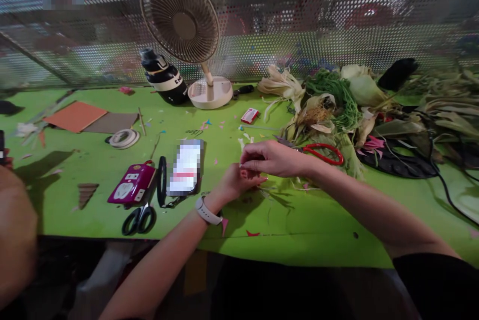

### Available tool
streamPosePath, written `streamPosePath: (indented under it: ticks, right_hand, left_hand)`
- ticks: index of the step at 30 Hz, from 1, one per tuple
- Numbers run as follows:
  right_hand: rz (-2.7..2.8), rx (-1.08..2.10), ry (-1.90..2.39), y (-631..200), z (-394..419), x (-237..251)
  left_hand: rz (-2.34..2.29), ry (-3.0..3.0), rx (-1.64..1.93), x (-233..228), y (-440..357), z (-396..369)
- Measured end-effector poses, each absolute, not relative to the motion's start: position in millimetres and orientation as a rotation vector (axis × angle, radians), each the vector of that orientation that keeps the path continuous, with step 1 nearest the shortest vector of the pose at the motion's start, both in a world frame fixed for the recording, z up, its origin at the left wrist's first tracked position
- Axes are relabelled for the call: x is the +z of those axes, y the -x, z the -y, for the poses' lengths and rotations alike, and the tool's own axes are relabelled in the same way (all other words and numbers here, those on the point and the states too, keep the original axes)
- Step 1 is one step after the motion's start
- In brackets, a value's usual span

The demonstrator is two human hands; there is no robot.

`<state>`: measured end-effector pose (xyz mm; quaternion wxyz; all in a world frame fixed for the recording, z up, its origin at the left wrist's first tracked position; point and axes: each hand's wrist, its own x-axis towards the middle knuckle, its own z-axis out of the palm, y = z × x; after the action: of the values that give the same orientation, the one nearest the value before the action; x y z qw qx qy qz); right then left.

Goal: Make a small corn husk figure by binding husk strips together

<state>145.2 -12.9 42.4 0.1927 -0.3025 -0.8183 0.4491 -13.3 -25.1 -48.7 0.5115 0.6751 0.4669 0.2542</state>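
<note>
Over the middle of the green table (318, 240), my left hand (237, 180) and my right hand (271, 158) meet with fingertips together. My left hand wears a white wristband (208, 211) and has its fingers curled in a pinch. The right comes down over it, thumb and finger pressed together. Whatever lies between the fingers is too small and hidden to name. Thin greenish strands (279, 199) lie just below the hands. Close behind my right hand are red-handled scissors (324, 154), and a phone (185, 167) rests left of my left hand.
Corn husks (359, 85) and green yarn (333, 90) pile up at right. A fan (185, 25), a black bottle (164, 78) and a red-white box (250, 115) stand behind. At left are black scissors (139, 219), a purple case (132, 183), tape (124, 138) and another person's arm (17, 235).
</note>
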Motion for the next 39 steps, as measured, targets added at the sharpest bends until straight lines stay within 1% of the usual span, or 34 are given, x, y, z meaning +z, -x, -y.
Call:
streamPosePath:
  ticks: [3,5,7,9,10,12,15,18,21,30,39]
  right_hand:
    - [2.320,1.101,0.934,-140.2,4.8,40.6]
    - [2.290,0.864,1.119,-142.2,-1.2,37.2]
    - [2.203,0.561,1.321,-149.3,-4.0,34.7]
    - [2.107,0.329,1.416,-159.6,-0.5,33.5]
    - [2.090,0.270,1.406,-164.9,3.8,32.8]
    - [2.162,0.296,1.314,-173.3,16.5,29.6]
    - [2.370,0.566,1.211,-177.5,37.8,18.6]
    - [2.404,0.802,1.293,-173.9,50.7,4.2]
    - [2.321,0.907,1.388,-169.8,51.9,-5.8]
    - [2.352,0.988,1.212,-169.9,45.6,-12.6]
    - [2.402,0.818,1.127,-169.7,42.5,-24.3]
  left_hand:
    - [-1.051,-1.563,0.571,-45.6,14.7,27.8]
    - [-1.021,-1.498,0.524,-41.5,16.7,30.2]
    - [-1.001,-1.438,0.494,-38.0,19.0,31.8]
    - [-0.972,-1.412,0.483,-36.2,21.2,32.2]
    - [-0.956,-1.419,0.475,-35.9,22.2,32.1]
    - [-0.928,-1.446,0.472,-35.4,23.5,31.7]
    - [-0.919,-1.517,0.468,-33.4,24.7,31.8]
    - [-0.932,-1.609,0.476,-30.3,25.6,33.4]
    - [-0.926,-1.622,0.480,-27.9,26.3,36.1]
    - [-0.908,-1.573,0.495,-24.2,26.0,40.2]
    - [-0.952,-1.573,0.498,-22.4,24.6,42.0]
